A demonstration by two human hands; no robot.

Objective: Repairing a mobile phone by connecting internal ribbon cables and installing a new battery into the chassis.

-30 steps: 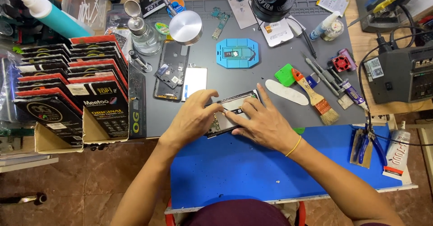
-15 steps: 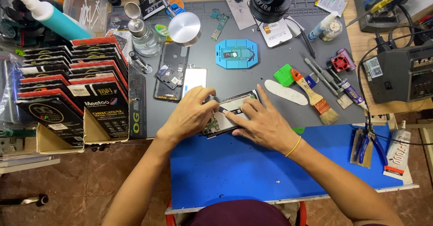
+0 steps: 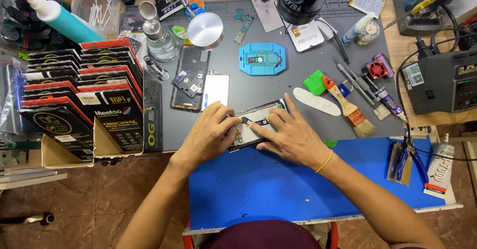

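phone: an opened phone [image 3: 258, 122] lies flat at the near edge of the grey work mat [image 3: 298, 80], just above the blue mat [image 3: 278, 189], insides facing up
long axis: it runs left to right, slightly tilted, with the right end further from the person than the left
left hand: the left hand [image 3: 208, 135] lies palm down over the phone's left end, fingers curled, fingertips pressing on the edge, wrist coming in from the lower left
right hand: the right hand [image 3: 288, 132] covers the right half, fingers spread flat, index finger laid along the phone toward the left hand; a yellow band [image 3: 324, 162] circles the wrist
grip: both hands press and steady the phone, neither closed into a fist
packages: on the left, a cardboard box [image 3: 69, 149] holds a fanned row of black and red flat packs [image 3: 74, 85]
labels: a white tube with red print [image 3: 439, 169] lies at the far right edge; a white square sticker [image 3: 412, 74] sits on the grey station [image 3: 442, 82]
nearby: a second phone frame [image 3: 189, 85] and a white panel [image 3: 216, 91] lie just beyond the left hand; a blue fixture [image 3: 262, 59] sits further back; a brush [image 3: 345, 107] lies to the right
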